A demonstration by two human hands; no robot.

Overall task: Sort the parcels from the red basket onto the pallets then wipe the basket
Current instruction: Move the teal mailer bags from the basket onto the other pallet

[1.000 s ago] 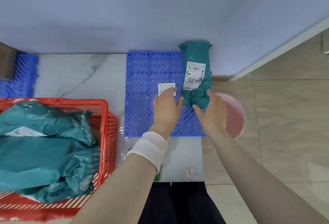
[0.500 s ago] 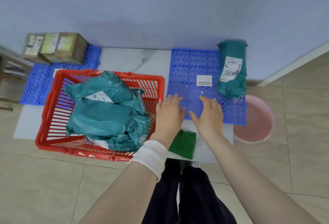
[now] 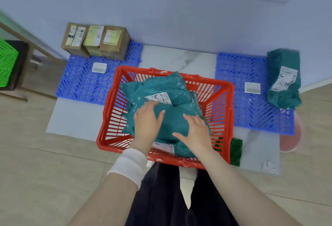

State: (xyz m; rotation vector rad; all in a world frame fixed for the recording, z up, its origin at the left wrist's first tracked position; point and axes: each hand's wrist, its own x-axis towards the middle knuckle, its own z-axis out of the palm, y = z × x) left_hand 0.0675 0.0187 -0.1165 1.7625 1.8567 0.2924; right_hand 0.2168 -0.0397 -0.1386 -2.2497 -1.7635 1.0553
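Both hands flat on top teal parcel [image 3: 172,121] in red basket [image 3: 222,103]: left hand [image 3: 147,119], right hand [image 3: 195,132], fingers spread, nothing closed on yet. Risks: slick poly bag slips w/ palm-only lift; you drag 2nd parcel [image 3: 158,87] along. Bags go on right pallet [image 3: 239,75], boxes on left pallet [image 3: 79,84]. Don't mix.

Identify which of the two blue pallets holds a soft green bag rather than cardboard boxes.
The right-hand pallet: one green bag lies along its far right edge. The left-hand pallet carries brown boxes.
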